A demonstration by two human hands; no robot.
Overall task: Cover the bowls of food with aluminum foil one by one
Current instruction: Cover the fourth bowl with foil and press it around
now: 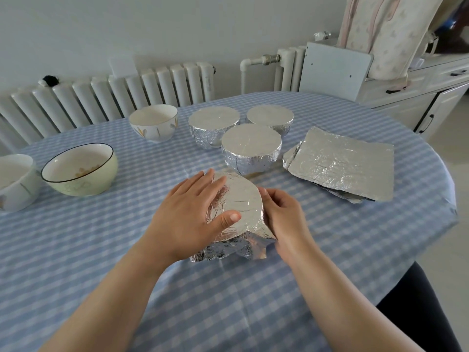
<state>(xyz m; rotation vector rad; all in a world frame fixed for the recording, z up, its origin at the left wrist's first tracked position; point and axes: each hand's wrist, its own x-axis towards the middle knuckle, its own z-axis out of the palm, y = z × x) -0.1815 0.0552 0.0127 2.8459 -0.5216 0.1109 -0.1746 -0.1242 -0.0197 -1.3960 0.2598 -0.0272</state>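
Observation:
A bowl under a sheet of aluminum foil [241,204] stands in front of me, with loose foil corners sticking out at its near side. My left hand [189,214] lies flat on the foil top and presses it down. My right hand [281,214] curls against the bowl's right side and presses the foil to the wall. Three foil-covered bowls [251,151] stand behind it. Uncovered bowls sit to the left: a green one [81,171], a white flowered one [153,121] and another white one [14,181]. A stack of foil sheets [340,163] lies at the right.
The oval table carries a blue checked cloth [127,250]. A white radiator [114,95] runs behind it, and a white cabinet [411,97] stands at the back right. The table's edge curves close past the foil stack.

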